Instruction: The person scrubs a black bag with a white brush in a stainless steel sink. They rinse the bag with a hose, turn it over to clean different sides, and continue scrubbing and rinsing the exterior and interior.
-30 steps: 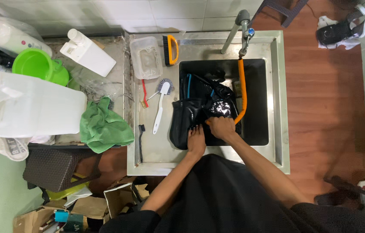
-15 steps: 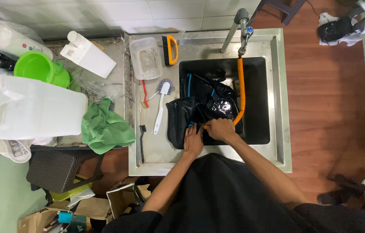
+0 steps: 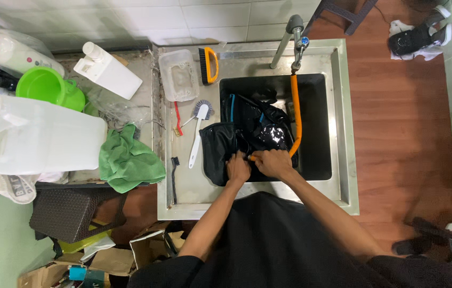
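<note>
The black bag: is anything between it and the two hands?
Nothing visible. Both the left hand and the right hand rest directly on the black bag at the front edge of the sink; the orange hose hangs just beside them.

Black bag (image 3: pixel 247 141), wet and shiny, with thin blue trim, slumped half in the sink basin (image 3: pixel 316 106) and half over its 9 o'clock rim. The near edge is bunched up at 6 o'clock.

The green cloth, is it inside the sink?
No, the crumpled green cloth lies on the counter left of the steel sink, outside the basin.
</note>
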